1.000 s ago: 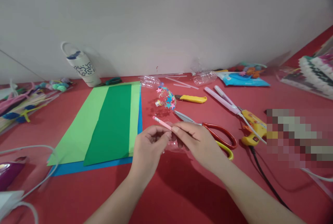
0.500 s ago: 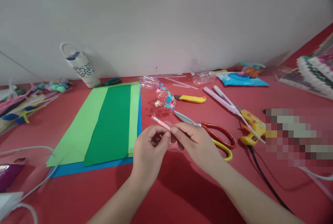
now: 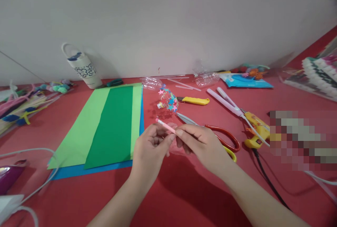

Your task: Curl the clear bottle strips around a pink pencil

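My left hand [image 3: 150, 151] and my right hand [image 3: 201, 144] meet over the red table [image 3: 184, 192]. Both pinch a thin pink pencil [image 3: 164, 125], whose eraser end points up and to the left. A small piece of clear plastic [image 3: 176, 148] shows between and under the fingers; which hand holds it is unclear. Just beyond the hands lie red-and-yellow scissors [image 3: 223, 139] and a clear plastic bottle piece covered with coloured stars [image 3: 168, 100].
Green sheets on a blue sheet [image 3: 110, 125] lie to the left. A yellow utility knife [image 3: 193, 101], a pink hair iron [image 3: 226, 101] and a yellow glue gun [image 3: 256, 128] with its black cable lie to the right. A white cup [image 3: 83, 66] stands by the wall. Pipe cleaners [image 3: 23, 104] lie far left.
Both hands stay together on the pencil, with only small shifts of the fingers. Nothing else on the table has moved.
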`<state>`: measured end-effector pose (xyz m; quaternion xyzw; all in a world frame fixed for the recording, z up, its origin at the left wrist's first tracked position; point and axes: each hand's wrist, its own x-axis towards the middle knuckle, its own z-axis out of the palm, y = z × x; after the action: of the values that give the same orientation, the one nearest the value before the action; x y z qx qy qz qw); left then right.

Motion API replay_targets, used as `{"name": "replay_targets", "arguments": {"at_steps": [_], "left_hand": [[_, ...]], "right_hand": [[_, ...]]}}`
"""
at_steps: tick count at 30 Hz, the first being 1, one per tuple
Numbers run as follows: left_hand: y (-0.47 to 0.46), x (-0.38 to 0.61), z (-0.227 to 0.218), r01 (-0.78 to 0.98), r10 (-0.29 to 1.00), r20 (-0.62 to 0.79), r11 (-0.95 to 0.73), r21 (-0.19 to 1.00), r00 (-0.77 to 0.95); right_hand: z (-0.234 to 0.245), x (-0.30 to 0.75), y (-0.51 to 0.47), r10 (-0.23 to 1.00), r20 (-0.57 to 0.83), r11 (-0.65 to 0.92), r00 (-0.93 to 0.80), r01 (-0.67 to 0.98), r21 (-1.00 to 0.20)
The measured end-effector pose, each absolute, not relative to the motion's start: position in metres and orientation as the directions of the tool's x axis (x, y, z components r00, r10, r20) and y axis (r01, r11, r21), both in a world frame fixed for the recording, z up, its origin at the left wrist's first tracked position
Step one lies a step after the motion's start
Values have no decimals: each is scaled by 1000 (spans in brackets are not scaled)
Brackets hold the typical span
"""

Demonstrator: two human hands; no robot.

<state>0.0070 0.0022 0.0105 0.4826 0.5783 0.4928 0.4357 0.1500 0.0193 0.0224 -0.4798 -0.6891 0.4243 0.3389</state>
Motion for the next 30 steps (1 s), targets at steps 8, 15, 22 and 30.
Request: {"name": "replay_targets", "arguments": {"at_steps": [8,15,22,30], "left_hand": [[-1,6,3,302,958,249,-198,932,-141],[0,7,0,298,968,189,-135,945,-163],[0,7,-1,270,971,170,-120,955,-169],[-2,4,1,312,970,232,-200,929,-70]], "right_hand": [[22,155,21,907,-77,-7,-414,168,-986],[25,151,19,926,-129,-107,-355,83,-991],[25,150,18,944,-76,-52,-322,84,-995],[14,160,28,902,-79,-102,-425,-32,-994]]}}
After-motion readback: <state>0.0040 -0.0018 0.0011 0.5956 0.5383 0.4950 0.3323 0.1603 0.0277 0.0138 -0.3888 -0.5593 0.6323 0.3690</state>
